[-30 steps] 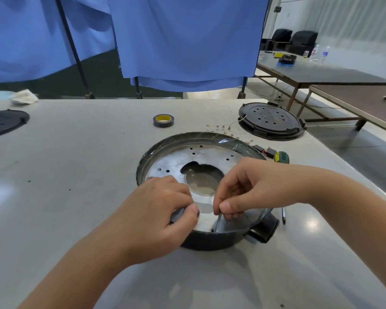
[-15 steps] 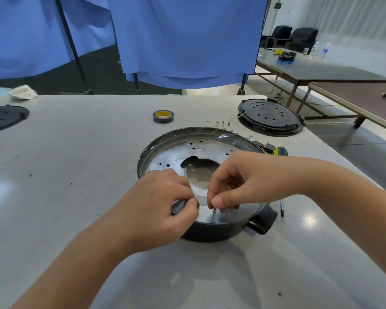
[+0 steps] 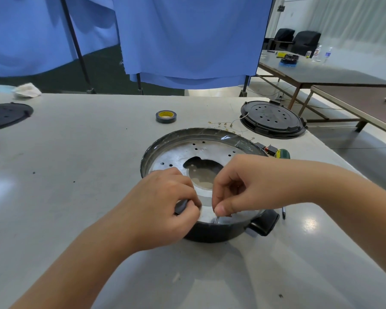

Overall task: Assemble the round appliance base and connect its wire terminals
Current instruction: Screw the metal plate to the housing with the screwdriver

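The round base [image 3: 201, 157] sits on the grey table [image 3: 76, 152], near its front right part, with a metal plate inside and a black knob at its near right side. The left hand [image 3: 163, 204] is closed over the base's near rim, gripping a dark part. The right hand [image 3: 239, 186] pinches a thin metal piece [image 3: 216, 219] between thumb and fingers, above the plate. A tape roll [image 3: 166, 116] and black round cover [image 3: 273, 119] lie beyond.
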`<action>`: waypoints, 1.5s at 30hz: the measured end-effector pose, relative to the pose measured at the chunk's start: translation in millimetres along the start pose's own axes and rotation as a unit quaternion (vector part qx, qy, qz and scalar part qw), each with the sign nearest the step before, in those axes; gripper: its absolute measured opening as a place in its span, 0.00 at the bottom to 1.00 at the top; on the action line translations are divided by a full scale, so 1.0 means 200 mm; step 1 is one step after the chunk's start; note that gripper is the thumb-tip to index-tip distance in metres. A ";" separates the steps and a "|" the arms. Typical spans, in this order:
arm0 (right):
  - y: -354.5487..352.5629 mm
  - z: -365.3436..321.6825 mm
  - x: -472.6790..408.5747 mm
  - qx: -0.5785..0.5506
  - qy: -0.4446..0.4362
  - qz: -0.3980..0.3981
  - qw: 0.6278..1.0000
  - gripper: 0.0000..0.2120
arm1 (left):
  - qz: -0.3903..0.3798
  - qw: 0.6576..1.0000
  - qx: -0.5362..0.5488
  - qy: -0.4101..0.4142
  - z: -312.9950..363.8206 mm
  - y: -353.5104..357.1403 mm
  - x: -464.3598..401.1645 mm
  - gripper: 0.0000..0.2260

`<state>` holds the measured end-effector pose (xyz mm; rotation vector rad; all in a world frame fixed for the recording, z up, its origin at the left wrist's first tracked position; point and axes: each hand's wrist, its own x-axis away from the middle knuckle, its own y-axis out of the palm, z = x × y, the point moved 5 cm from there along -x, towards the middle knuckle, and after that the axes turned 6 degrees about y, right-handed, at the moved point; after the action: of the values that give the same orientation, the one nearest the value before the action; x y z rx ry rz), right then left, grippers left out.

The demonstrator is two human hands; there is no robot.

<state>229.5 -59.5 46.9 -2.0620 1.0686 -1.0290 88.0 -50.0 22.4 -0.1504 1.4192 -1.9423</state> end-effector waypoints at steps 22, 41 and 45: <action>0.09 0.02 -0.10 0.070 0.030 -0.005 0.997 0.06 | -0.003 1.000 -0.005 -0.002 -0.01 0.01 0.00 0.19; 0.04 0.02 -0.21 0.171 0.135 -0.035 0.975 0.21 | 0.004 1.000 -0.016 0.000 -0.02 0.02 0.00 0.17; 0.04 0.03 -0.19 0.160 0.106 -0.028 0.981 0.17 | 0.005 1.000 -0.017 0.002 -0.03 0.02 0.00 0.18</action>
<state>217.4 -29.9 22.8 -1.7592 0.8813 -1.3771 87.1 -46.0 16.6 -0.1559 1.4522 -1.9130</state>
